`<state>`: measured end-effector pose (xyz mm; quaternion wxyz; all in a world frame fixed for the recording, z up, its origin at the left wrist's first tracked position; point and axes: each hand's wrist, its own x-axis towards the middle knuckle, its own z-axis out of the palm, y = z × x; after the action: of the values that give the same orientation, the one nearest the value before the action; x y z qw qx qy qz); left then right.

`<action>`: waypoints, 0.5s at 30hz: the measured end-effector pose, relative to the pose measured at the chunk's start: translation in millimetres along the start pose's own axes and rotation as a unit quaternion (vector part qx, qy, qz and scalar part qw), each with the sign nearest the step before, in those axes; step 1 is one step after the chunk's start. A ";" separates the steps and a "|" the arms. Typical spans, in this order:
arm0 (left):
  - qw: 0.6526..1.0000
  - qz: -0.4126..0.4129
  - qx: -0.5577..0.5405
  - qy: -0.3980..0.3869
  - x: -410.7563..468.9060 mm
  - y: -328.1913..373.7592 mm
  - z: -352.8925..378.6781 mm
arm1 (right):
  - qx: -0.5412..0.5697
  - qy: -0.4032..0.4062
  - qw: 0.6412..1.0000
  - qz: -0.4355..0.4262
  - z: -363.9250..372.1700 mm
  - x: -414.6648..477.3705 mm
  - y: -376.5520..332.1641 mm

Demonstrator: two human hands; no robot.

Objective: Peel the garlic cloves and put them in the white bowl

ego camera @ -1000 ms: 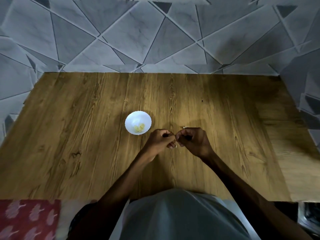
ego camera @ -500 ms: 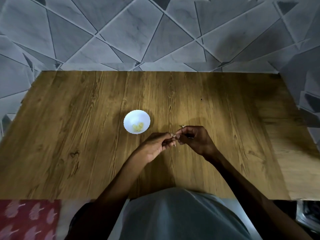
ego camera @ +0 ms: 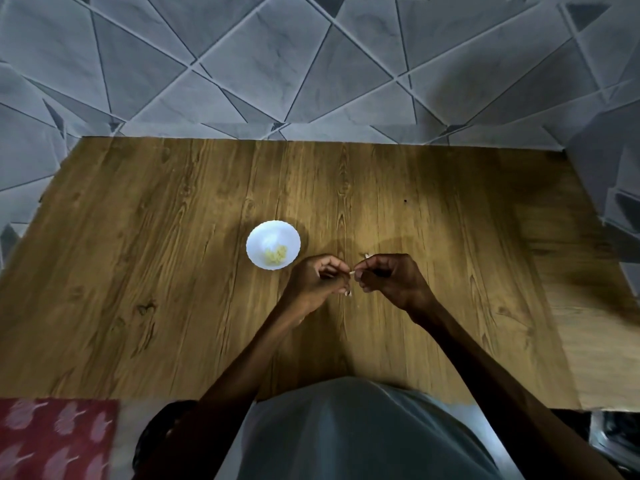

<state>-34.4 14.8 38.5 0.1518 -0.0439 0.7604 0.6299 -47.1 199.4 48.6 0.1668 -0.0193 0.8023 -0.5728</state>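
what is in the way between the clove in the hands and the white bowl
Nothing visible. The left hand and right hand pinch the garlic clove between them. The white bowl sits on the table just left of the left hand, with only bare wood between them.

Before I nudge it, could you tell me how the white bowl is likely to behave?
The white bowl is small and holds only a few peeled cloves, so probably light, and it may slide on the smooth wooden table. Its low, wide shape suggests it would not tip.
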 end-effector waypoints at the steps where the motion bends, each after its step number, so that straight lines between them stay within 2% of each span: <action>1: 1.000 0.013 0.018 -0.002 0.4 -0.4 0.8 | 0.009 0.001 1.000 0.014 -0.6 0.3 -0.1; 6: 0.996 0.049 0.073 0.000 0.8 1.0 4.4 | 0.033 -0.004 0.998 0.055 -1.9 0.2 -1.9; 15: 0.978 0.096 0.180 0.032 -2.9 6.3 4.6 | 0.010 0.005 0.998 0.063 1.1 -0.4 -4.4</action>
<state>-32.4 20.2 44.6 0.0715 0.0376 0.8664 0.4927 -47.0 197.0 52.4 0.1987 0.0362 0.7969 -0.5693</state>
